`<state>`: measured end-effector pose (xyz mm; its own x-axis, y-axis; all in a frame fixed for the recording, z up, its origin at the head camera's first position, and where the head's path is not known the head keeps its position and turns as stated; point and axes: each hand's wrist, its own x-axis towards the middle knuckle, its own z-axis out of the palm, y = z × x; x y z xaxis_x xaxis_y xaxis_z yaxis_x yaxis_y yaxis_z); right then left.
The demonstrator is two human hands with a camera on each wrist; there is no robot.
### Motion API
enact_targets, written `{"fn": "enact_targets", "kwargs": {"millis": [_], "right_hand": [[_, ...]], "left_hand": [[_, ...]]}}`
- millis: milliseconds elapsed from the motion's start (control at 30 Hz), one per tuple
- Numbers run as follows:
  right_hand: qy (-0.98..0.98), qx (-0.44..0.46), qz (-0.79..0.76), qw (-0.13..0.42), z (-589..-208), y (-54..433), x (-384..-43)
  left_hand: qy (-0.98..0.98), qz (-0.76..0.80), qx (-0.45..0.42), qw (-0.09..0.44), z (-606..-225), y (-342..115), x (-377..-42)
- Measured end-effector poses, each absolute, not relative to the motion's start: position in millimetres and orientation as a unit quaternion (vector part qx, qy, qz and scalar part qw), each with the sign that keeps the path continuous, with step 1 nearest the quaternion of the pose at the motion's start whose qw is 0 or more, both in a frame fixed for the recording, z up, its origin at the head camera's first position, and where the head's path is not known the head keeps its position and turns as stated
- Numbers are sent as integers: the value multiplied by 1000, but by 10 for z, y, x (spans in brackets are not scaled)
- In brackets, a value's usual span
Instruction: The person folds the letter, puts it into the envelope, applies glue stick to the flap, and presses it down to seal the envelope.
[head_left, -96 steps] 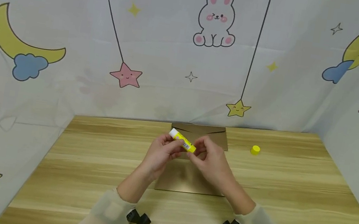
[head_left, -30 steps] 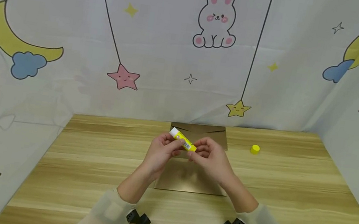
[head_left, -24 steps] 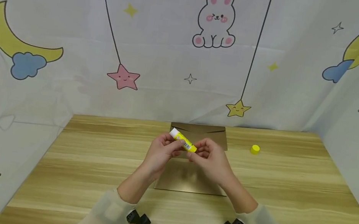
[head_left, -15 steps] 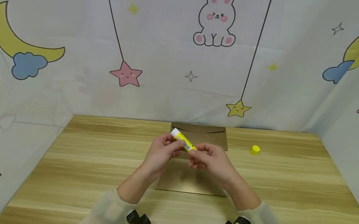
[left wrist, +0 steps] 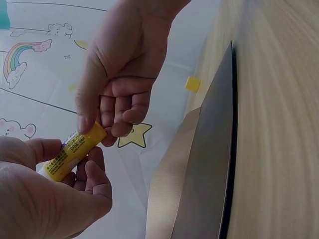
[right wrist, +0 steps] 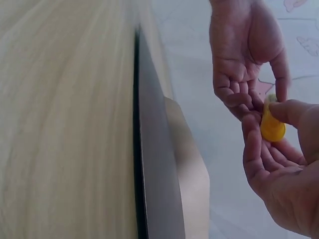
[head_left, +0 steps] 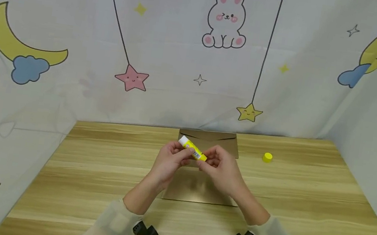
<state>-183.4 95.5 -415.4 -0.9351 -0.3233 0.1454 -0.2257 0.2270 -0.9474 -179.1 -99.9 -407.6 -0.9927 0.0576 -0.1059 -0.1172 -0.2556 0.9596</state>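
Note:
Tilted above the table is a yellow glue stick (head_left: 195,150) with a white end at upper left. My left hand (head_left: 168,162) grips its barrel between thumb and fingers. At the lower yellow end, my right hand (head_left: 221,169) pinches the base with thumb and forefinger, its other fingers curled beneath. The left wrist view shows the printed barrel of the glue stick (left wrist: 70,154) between both hands. Under the hands lies a bronze-brown envelope (head_left: 199,190), its flap (head_left: 219,142) opened out toward the wall. The hands hide part of the envelope's middle.
A yellow cap (head_left: 267,158) stands on the wooden table (head_left: 100,169), right of the envelope. A white curtain (head_left: 169,49) with printed stars, moons and rabbits hangs behind the table and along its sides. Black wrist cameras (head_left: 145,231) sit on both sleeves.
My right fingers roll around the glue stick's base: half a second ago they were turned lower, now they are raised again. The left hand, envelope and cap stay in place.

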Motion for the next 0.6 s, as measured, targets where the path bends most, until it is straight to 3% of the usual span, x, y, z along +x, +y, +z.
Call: {"fn": "enact_targets", "kwargs": {"millis": [200,300,600], "right_hand": [[700,-112,-684,169,-4139,984,-1934],[687,-97,-696,184,-4134,970,-1955],[807,-157,-569,10,-4100,794,-1925]], "left_hand": [[614,786,-17,66,-4071,-1040,-1863],[614,785,-18,72,-4067,-1062,-1899],[604,792,-26,82,-4041,-1134,-2013]]}}
